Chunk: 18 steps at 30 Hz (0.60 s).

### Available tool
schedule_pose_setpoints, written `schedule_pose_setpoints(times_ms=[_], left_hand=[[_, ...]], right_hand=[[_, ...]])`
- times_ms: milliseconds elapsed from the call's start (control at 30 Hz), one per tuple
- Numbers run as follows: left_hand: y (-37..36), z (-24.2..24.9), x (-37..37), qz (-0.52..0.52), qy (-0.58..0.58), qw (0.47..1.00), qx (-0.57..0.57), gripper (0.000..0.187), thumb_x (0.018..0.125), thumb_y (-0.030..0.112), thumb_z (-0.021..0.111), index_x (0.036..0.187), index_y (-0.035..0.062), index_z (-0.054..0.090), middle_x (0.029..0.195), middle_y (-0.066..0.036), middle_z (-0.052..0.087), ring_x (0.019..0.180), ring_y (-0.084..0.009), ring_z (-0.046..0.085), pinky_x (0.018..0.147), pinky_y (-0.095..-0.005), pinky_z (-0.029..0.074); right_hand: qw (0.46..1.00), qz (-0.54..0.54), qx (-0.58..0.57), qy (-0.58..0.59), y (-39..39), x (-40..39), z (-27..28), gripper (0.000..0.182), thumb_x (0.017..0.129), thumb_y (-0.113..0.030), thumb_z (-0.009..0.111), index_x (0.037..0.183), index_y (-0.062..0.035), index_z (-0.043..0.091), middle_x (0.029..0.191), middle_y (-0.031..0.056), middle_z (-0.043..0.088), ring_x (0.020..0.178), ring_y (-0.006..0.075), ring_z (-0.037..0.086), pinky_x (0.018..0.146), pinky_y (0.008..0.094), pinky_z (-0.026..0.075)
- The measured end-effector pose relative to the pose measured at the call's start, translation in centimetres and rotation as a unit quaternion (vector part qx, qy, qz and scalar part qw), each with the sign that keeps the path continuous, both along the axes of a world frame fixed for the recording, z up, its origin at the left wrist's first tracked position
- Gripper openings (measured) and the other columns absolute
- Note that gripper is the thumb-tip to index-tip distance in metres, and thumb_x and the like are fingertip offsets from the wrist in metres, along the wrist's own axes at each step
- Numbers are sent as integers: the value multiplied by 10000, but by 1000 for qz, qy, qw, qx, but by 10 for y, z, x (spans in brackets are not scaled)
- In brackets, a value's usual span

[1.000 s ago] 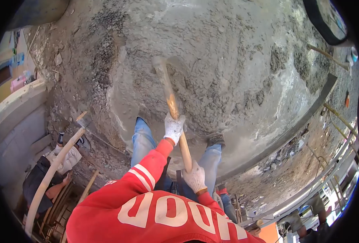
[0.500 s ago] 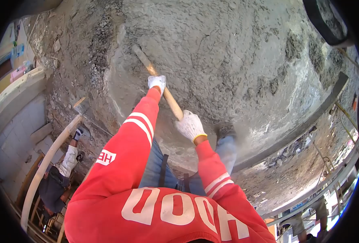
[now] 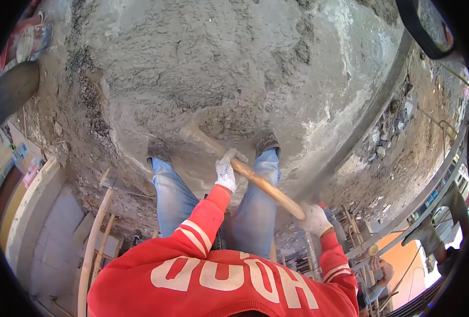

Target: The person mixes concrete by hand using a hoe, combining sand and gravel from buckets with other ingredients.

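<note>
My left hand (image 3: 227, 168), in a white knit glove, is closed around the middle of a long wooden tool handle (image 3: 269, 193). My right hand (image 3: 315, 219), gloved too, grips the handle's butt end at the lower right. The handle slants up and left in front of my legs. Its far end is caked grey and reaches the wet mortar (image 3: 192, 68); the tool's head cannot be made out there. Both my boots (image 3: 268, 142) stand in the mortar, either side of the handle's far part.
A raised grey edge (image 3: 369, 113) curves along the right, with rubble (image 3: 388, 132) beyond it. At the left are a wooden pole (image 3: 94, 245), a low wall (image 3: 31, 211) and a grey rounded shape (image 3: 15, 92). Another person's arm (image 3: 380, 277) shows at the lower right.
Both hands have drawn the handle back toward my body, the right hand moving down and right. The view has shifted, and my legs and boots show more fully.
</note>
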<state>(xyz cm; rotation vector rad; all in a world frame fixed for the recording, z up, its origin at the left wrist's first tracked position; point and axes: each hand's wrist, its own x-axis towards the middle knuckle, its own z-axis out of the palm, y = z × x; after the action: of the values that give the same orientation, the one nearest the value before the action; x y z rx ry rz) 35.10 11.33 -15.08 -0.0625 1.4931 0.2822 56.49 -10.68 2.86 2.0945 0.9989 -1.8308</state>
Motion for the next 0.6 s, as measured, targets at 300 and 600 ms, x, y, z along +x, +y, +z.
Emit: schedule_pose_setpoints(times_ms=[300,600], left_hand=[[154,-219,41,-424,158,880,146,293,771,184,736,842,-92,672,723,-186,674,676,-269,681,612,-432,527],[369,-134,406,-454,145,659,581,328,839,233,757,966,-49,646,763,-137,689,635,-237,667,567,-384,554]], right_hand=[[943,-314,41,-103,105,-133,-101,319,746,-245,727,985,-41,669,869,229,704,828,439,681,745,506,545],[843,-431,266,-182,320,91,-236,354,771,-282,723,1017,-40,643,955,231,717,910,426,696,810,489,567]])
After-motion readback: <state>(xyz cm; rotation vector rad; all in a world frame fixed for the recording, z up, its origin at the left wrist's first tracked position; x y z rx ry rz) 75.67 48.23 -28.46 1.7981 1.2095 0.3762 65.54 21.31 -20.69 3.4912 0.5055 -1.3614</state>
